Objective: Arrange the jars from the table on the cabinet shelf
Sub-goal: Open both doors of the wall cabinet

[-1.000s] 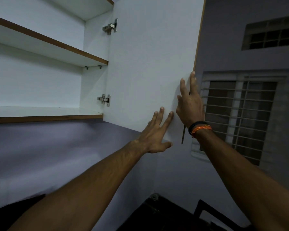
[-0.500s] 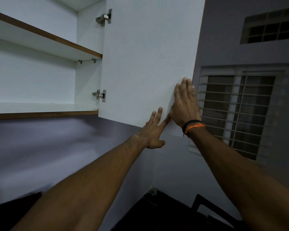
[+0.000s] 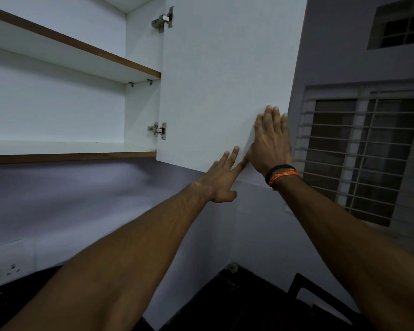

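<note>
White laminate cabinet door (image 3: 225, 80) stands open, long axis upright; right hand (image 3: 270, 144) presses flat, fingers together, left hand (image 3: 221, 180) just below, fingers spread.

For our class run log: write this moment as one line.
left hand: flat on cabinet door | right hand: flat on door | shelf: no jars

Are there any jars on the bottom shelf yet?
No, the part of the bottom shelf in view holds no jars; both hands lie flat on the open door.
</note>
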Available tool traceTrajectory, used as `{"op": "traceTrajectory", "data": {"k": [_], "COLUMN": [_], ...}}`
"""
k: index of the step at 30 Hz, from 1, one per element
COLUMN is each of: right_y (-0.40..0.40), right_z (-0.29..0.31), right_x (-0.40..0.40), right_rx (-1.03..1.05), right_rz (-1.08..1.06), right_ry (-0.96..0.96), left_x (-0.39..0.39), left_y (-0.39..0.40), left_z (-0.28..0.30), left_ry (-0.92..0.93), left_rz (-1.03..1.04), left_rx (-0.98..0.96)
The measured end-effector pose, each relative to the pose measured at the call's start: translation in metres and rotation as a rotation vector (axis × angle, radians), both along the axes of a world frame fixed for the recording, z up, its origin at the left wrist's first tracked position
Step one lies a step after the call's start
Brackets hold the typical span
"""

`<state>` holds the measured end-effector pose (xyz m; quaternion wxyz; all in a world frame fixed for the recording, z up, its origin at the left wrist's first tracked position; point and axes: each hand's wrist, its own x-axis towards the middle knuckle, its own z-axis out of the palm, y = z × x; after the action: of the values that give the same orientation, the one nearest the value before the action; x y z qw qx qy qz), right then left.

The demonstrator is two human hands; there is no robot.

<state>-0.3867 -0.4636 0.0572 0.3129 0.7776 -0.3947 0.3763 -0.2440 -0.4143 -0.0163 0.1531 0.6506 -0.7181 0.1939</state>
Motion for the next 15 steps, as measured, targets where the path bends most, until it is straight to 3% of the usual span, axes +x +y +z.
{"op": "traceTrajectory", "data": {"k": [8,15], "right_y": [0.028,0.065], "right_z": [-0.032,-0.077], "right_x": [0.049,0.120], "right_rx": [0.019,0.191], "right_rz": [0.402,0.625], "right_ry": [-0.089,-0.068], "left_x": [0.062,0.123], "left_y": [0.059,0.139], "left_z": [-0.031,-0.063], "left_ry": [-0.048,0.001], "left_rz": [0.183,0.447], "left_rx": [-0.018,0.053]}}
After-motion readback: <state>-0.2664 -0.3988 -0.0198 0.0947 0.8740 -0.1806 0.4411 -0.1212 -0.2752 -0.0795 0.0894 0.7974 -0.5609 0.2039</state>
